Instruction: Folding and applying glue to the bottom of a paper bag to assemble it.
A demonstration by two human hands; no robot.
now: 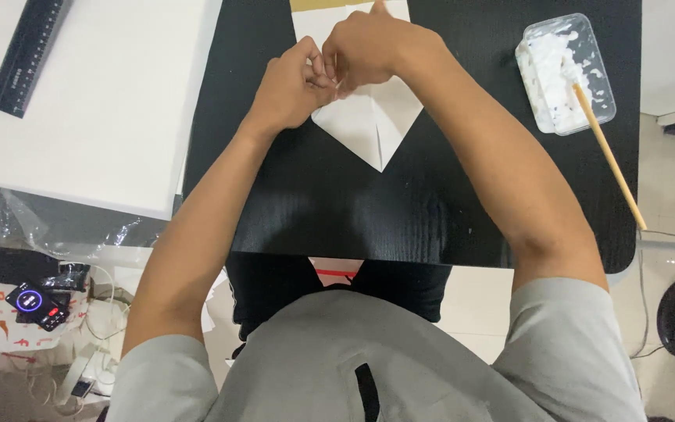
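Under both hands: black table [400, 211], broad and dark, bearing everything the fingers work on. Well off to the left of the fingers, large white board [95, 101], with a black ruler [29, 55] lying across its far corner. Directly beneath the fingers, white folded paper [373, 121], creased down the middle, its point aimed back toward the body, its upper part hidden by the knuckles. Well to the right of the fingers, clear plastic tray [564, 74] of white paste, with a thin wooden stick [611, 156] resting in it and slanting out over the table edge.

Left hand [291, 90]: curled nearly shut, fingertips [320, 72] drawn together and pinching at the paper's edge where the two hands meet. Right hand [373, 47]: likewise curled, knuckles up, fingers bunched tight against the left ones and pressing down on the same fold. Hands touching each other at the fingertips. Hard to tell exactly which bit of paper sits between the pinched fingers, hidden as it is by the knuckles.
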